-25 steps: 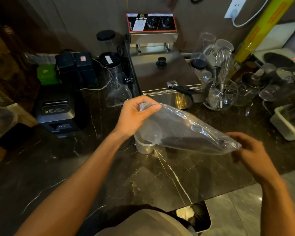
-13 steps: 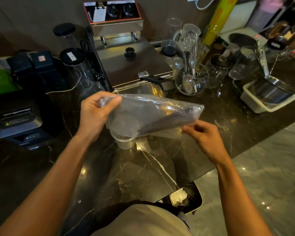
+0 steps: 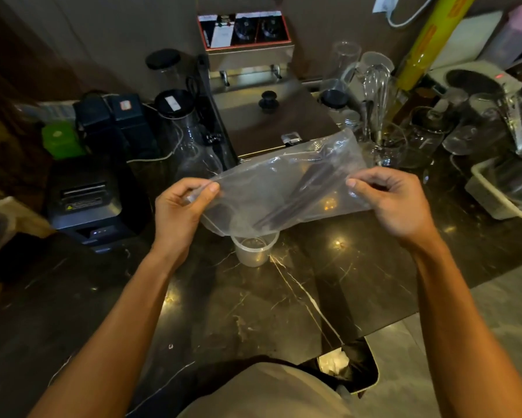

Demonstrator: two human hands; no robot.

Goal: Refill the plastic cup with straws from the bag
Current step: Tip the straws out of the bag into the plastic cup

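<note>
From the head camera, a clear plastic bag is held above the dark marble countertop, stretched between two hands. The left hand pinches the bag's left edge between thumb and curled fingers; the right hand pinches its right edge the same way. Inside lies a bundle of dark straws, slanting down toward the bag's lower lip. The plastic cup stands upright on the countertop just below that lip, near the middle of the surface and well back from its near edge.

The bag looks thin, soft and slick, so it probably sags and folds wherever it is not held taut; gripping its edges, as now, seems the surest hold. The straws are likely very light and stiff, and may slide out all at once if the bag tips steeply. The cup looks light too and could topple if knocked.

The bag hides the far part of the cup's rim, and whether its mouth is open toward the cup is hard to make out. The straws cannot be counted. Glare and dim light blur the clutter along the countertop's back edge.
</note>
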